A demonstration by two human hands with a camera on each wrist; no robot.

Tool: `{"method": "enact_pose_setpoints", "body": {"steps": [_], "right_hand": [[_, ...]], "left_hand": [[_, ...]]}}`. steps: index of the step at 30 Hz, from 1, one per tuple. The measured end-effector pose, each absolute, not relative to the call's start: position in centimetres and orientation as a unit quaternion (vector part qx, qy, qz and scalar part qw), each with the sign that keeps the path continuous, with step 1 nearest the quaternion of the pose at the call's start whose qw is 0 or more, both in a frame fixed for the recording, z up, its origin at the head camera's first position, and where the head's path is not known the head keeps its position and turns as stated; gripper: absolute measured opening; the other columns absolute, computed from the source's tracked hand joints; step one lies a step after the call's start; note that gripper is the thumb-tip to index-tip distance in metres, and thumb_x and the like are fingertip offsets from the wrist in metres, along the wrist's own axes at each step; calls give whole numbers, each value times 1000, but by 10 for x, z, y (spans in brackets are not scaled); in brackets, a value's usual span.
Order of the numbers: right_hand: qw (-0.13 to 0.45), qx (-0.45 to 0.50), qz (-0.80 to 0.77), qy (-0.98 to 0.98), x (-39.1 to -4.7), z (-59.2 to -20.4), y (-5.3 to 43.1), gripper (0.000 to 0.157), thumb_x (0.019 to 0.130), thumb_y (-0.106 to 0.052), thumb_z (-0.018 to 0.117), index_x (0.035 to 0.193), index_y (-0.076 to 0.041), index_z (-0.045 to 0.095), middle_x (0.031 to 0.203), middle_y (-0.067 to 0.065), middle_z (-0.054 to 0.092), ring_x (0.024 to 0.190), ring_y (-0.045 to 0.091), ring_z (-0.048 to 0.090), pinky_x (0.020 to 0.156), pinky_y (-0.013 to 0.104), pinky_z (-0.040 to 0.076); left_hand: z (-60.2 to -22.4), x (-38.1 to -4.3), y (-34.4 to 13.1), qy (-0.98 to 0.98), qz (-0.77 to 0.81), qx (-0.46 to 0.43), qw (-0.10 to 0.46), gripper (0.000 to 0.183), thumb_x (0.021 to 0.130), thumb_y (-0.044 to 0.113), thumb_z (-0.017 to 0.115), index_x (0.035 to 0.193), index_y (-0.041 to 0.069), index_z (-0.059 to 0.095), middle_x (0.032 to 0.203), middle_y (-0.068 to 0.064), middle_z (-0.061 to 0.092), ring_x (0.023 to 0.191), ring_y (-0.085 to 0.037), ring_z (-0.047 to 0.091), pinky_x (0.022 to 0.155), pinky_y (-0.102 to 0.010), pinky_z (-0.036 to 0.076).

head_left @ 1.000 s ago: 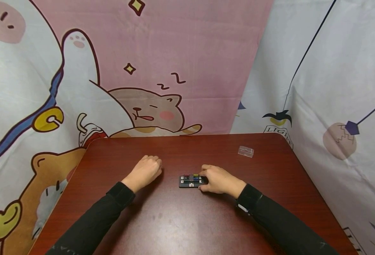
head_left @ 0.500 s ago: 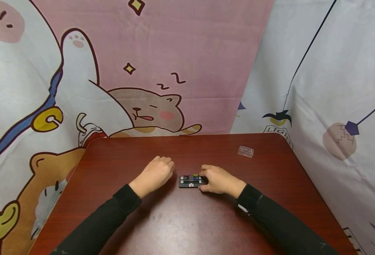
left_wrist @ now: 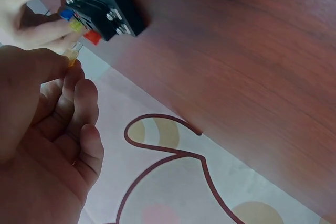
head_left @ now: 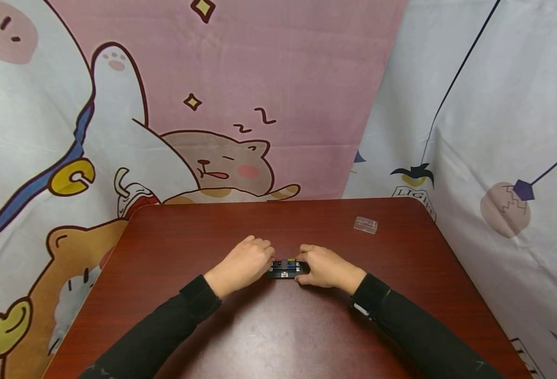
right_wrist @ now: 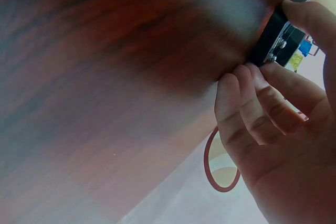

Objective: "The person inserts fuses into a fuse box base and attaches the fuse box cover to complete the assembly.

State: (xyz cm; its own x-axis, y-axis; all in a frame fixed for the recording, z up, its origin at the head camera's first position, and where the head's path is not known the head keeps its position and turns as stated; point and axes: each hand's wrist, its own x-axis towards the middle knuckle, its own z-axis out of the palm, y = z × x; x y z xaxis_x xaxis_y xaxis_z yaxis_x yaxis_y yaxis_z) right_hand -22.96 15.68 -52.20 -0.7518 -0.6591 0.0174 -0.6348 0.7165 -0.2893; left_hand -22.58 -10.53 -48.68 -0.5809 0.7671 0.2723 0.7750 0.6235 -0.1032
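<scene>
A black fuse block (head_left: 285, 274) with metal screw terminals sits on the table. My right hand (head_left: 328, 268) grips its right end, thumb on the near side and fingers on the far side. In the left wrist view, blue (left_wrist: 66, 13), yellow (left_wrist: 75, 25) and red (left_wrist: 93, 36) blade fuses stand in the block. My left hand (head_left: 245, 265) pinches an amber blade fuse (left_wrist: 70, 57) between thumb and index finger, its prongs pointing toward the block. That hand is just beside the block's left end and partly covers it in the head view.
A clear plastic cover (head_left: 366, 225) lies at the back right of the brown wooden table (head_left: 269, 337). Behind the table's far edge hangs a cartoon-printed cloth (head_left: 307, 105), with a white one along the right side.
My left hand has moved right, from apart on the table's left to the left end of the fuse block. The right hand and the block have stayed in place.
</scene>
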Motion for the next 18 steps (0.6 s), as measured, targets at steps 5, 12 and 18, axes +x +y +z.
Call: {"method": "enact_pose_setpoints", "body": {"steps": [5,12,18], "right_hand": [[45,-346,-141,927,-229,-522,157,45,85,-45,82,115,-11,79,98,-5,57,82,12,56,76,34,54],[43,-349,-139,926,-229,-522,157,47,86,-46,81,117,-11,79,99,-4,58,82,12,56,75,34,53],[44,-348,-134,927,-229,-521,157,46,86,-47,81,116,-12,79,100,-4,58,83,12,56,77,35,54]], "left_hand": [[-487,-224,-100,-883,0,-447,144,11,97,24,73,92,14,75,82,2,66,78,-17,64,69,-33,42],[-490,-223,-95,-879,33,-456,137,13,99,24,70,94,14,77,83,2,66,79,-17,64,70,-32,42],[-494,-224,-93,-878,42,-456,141,14,99,23,69,92,14,76,81,2,67,78,-17,64,70,-32,42]]}}
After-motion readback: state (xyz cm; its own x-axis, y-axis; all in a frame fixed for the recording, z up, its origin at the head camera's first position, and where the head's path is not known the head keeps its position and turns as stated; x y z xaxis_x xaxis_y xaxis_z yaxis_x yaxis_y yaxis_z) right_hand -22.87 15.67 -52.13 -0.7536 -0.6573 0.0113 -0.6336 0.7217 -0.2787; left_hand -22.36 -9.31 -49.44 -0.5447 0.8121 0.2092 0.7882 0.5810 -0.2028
